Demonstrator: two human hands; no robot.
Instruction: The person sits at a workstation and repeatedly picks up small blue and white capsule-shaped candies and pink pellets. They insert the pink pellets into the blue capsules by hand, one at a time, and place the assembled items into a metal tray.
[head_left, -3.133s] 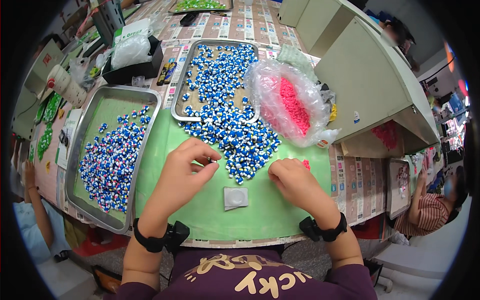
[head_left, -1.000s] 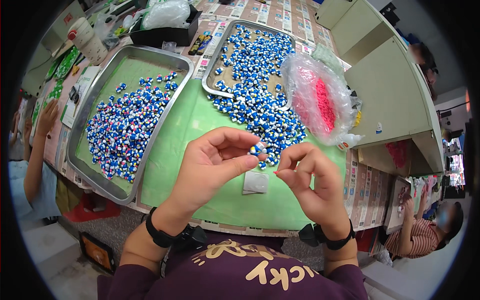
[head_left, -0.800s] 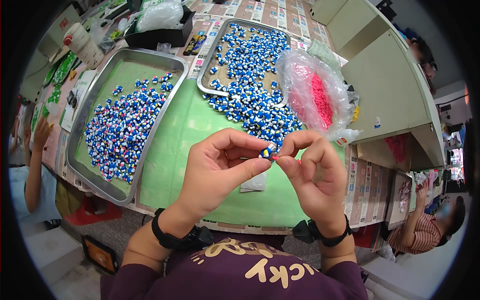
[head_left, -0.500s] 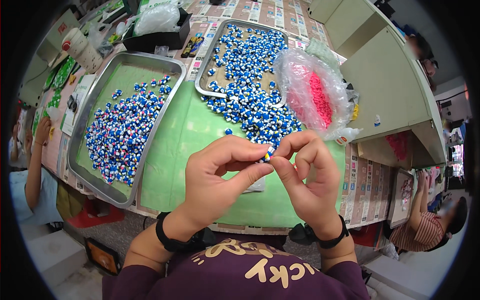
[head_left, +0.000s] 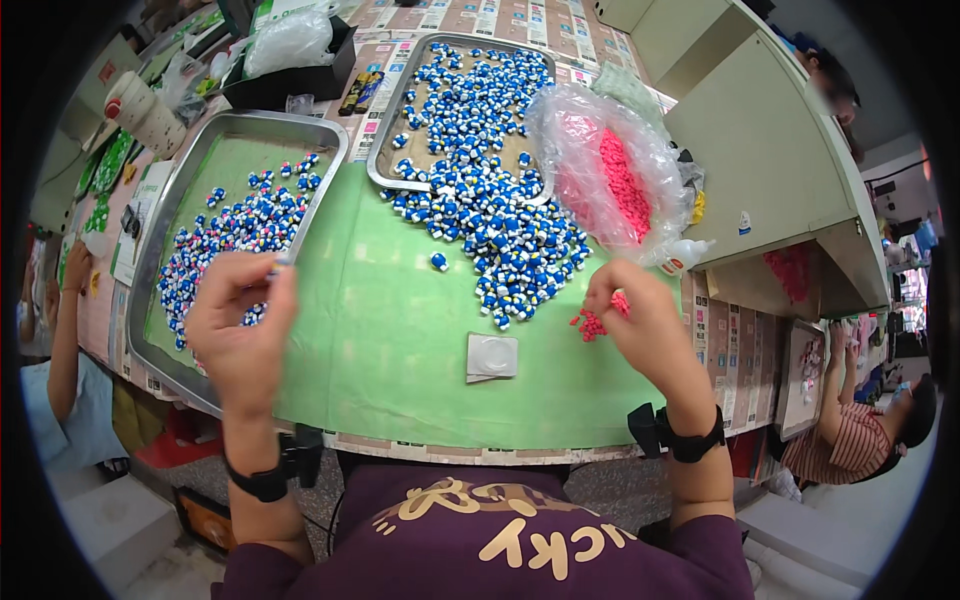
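My left hand (head_left: 238, 330) is over the right side of the left metal tray (head_left: 322, 200), thumb and forefinger pinching a small blue-and-white figure (head_left: 280, 266). Beneath it the tray holds a heap of blue-and-white figures with pink bits (head_left: 245, 222). On the right, my right hand (head_left: 645, 315) is closed, fingertips bent down at a small pile of pink pieces (head_left: 590, 326) on the green mat (head_left: 390, 370); what the fingertips hold, if anything, is hidden. Many blue-and-white figures (head_left: 500, 235) spill from the far metal tray (head_left: 385, 165) onto the mat.
A square white pad (head_left: 492, 357) lies mid-mat. Beyond my right hand are a clear bag (head_left: 570, 150) of pink pieces and a small white bottle (head_left: 688, 254). A grey cabinet (head_left: 770, 150) borders the right side. Other people sit at left and right.
My hands have parted: the left swung over to the left tray with the figure, the right moved right to the pink pile. The white pad between them is now uncovered.
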